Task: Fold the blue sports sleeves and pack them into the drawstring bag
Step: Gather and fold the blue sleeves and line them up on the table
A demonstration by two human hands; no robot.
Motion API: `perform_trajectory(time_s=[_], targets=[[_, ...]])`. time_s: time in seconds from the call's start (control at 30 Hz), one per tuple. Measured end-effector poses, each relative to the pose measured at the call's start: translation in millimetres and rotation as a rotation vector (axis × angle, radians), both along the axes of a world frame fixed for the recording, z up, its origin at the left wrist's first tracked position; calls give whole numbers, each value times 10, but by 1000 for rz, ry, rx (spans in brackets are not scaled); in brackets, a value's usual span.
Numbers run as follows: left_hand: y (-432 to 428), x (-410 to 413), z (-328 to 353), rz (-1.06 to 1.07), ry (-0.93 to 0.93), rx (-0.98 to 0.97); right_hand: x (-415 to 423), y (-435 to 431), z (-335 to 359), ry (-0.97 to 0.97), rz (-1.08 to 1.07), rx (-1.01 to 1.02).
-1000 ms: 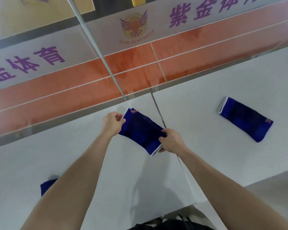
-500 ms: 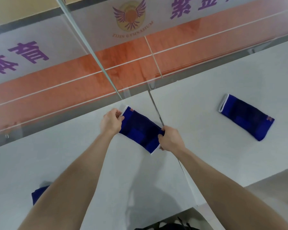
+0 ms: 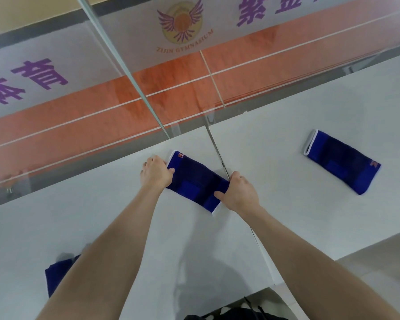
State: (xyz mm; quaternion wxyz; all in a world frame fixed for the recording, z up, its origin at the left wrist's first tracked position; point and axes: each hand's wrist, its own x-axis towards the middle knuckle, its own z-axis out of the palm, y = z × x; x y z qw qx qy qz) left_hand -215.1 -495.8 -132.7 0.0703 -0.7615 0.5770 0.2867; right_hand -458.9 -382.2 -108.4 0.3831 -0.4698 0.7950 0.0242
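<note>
Item: sleeve (image 3: 194, 181), flat on table (image 3: 286, 215), centre. L hand (image 3: 156, 173) pinched its 10 o'clock end, R hand (image 3: 238, 192) its 4 o'clock end. Step: fold, not begun. Next, prob.: bring ends together. 2nd sleeve (image 3: 342, 161) lay at 3 o'clock.

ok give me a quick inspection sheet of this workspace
surface: white table, seam down the middle
job's things: held sleeve at centre; second sleeve apart at right; blue cloth lower left, partly hidden
clutter: dark item at bottom edge, unclear what
hands: left hand and right hand each grip one end of the held sleeve
cables: thin dark cords on the dark item
surroundings: glass panel, orange court floor beyond
</note>
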Motion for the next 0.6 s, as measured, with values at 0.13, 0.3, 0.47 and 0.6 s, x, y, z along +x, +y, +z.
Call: perform_trajectory(time_s=[0.13, 0.3, 0.47, 0.6], targets=[[99, 70, 95, 32, 149, 48, 26, 45, 4, 13, 87, 30], [423, 215, 278, 199, 471, 122, 99, 206, 69, -86, 45, 4], [846, 464, 559, 322, 845, 353, 37, 485, 201, -314, -34, -12], [1074, 618, 738, 398, 1031, 466, -14, 604, 352, -415, -78, -39]])
